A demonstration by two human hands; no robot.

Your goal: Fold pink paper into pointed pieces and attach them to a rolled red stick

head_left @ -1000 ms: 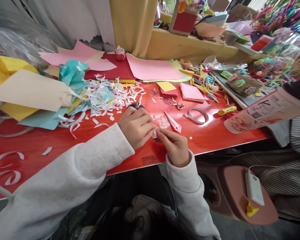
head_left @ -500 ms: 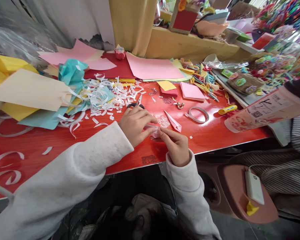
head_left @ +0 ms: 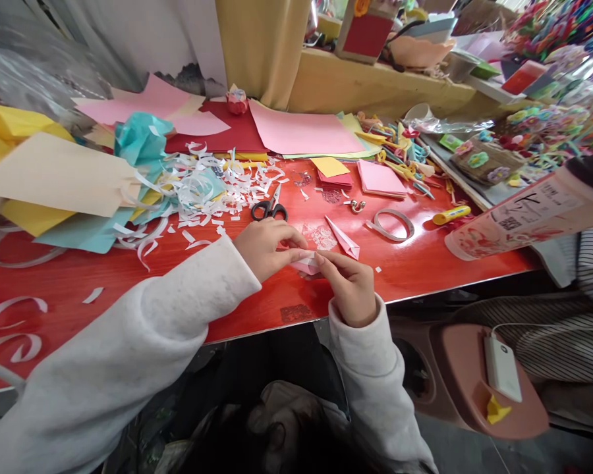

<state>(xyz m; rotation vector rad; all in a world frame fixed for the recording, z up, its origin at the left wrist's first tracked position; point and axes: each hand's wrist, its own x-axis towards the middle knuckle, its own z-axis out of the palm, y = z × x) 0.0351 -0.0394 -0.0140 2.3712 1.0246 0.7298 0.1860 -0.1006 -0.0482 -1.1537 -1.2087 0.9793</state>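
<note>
Right hand (head_left: 354, 291) pinched on pink folded paper (head_left: 306, 266) | left hand (head_left: 263, 251) half-open, thumb at its edge | paper between my hands, over red table (head_left: 247, 317) | uneven thumb pressure could skew its crease

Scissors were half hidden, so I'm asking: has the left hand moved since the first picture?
Yes: slightly away from the black-handled scissors, the left hand shifting toward the near table edge.

Looks bright above, dim below the glossy red surface (head_left: 247, 313); glares pale near the yellow tube (head_left: 451, 215); stretches the cup (head_left: 518, 214), blurring toward the edges.
</note>
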